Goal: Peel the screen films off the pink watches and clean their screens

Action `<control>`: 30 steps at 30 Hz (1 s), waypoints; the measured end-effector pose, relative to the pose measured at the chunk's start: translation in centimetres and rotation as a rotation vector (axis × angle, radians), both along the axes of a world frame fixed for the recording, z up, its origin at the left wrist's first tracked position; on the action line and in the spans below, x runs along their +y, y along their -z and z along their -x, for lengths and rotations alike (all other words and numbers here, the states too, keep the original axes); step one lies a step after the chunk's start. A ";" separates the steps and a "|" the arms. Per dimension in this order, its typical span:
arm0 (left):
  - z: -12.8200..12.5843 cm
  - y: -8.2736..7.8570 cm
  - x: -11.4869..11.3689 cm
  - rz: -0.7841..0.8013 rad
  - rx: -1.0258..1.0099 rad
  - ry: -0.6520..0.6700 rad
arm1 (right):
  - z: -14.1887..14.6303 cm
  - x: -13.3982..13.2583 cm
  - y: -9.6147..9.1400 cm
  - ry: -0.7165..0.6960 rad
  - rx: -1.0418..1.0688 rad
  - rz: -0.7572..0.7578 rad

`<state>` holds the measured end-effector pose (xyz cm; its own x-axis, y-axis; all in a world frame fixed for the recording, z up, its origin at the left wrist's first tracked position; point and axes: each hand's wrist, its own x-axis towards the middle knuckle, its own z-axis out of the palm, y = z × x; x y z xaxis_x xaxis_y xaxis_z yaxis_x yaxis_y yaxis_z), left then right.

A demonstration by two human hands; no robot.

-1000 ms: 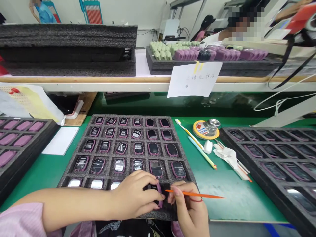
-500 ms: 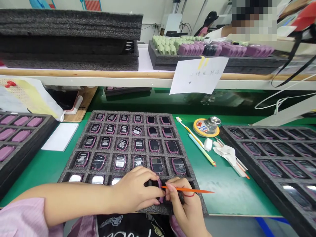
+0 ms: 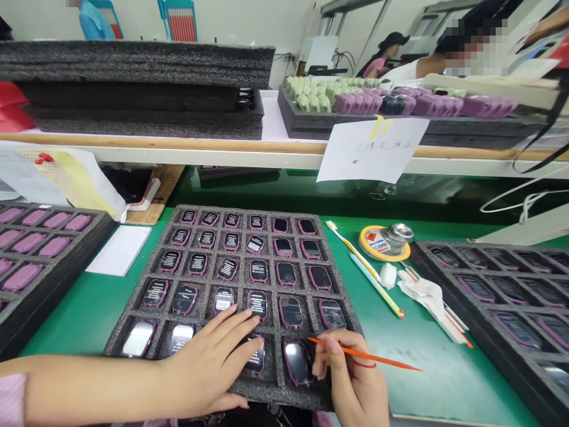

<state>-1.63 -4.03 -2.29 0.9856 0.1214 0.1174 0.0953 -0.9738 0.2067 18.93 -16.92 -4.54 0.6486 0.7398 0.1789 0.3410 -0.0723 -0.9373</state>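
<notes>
A dark foam tray (image 3: 284,392) holds smartwatch bodies with purple frames and dark glass faces, one to a compartment; several faces show printed text. My left hand (image 3: 224,356) lies over the tray's near rows with fingers spread, holding nothing and hiding part of some watches. In my right hand (image 3: 349,365), thumb and fingers pinch a thin orange pointed stick (image 3: 382,358), its tip pointing left. Just left of those fingers, a purple watch body (image 3: 299,363) sits face up in a near-row compartment. Whether my fingertips touch its edge I cannot tell.
Right of the tray lie a toothbrush (image 3: 351,246), a yellow-rimmed tape roll with a glass bottle (image 3: 395,234), and crumpled tissue (image 3: 422,293). More foam trays stand at left (image 3: 89,237) and right (image 3: 444,261). A shelf (image 3: 249,148) crosses behind; people are beyond.
My left hand has let go of the purple watch body, which now lies in its compartment, and has moved left with fingers spread. My right hand still holds the orange stick.
</notes>
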 end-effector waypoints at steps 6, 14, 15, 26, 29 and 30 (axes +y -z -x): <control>-2.3 0.8 2.9 0.077 -0.076 0.007 | -3.5 2.3 1.2 -0.028 -0.200 0.021; -3.6 0.5 3.3 0.227 -0.145 -0.058 | -1.7 4.2 -0.5 -0.171 -0.158 -0.111; -3.4 0.5 3.4 0.246 -0.165 -0.077 | -0.9 4.4 -0.5 -0.203 -0.106 -0.132; -3.6 0.9 3.4 0.282 -0.320 -0.096 | 0.6 5.3 0.4 -0.290 -0.035 -0.149; -3.5 0.9 3.3 0.341 -0.280 -0.120 | 0.7 5.3 0.4 -0.290 -0.057 -0.145; -3.4 0.9 3.3 0.377 -0.268 -0.137 | 0.7 5.4 0.4 -0.291 -0.064 -0.146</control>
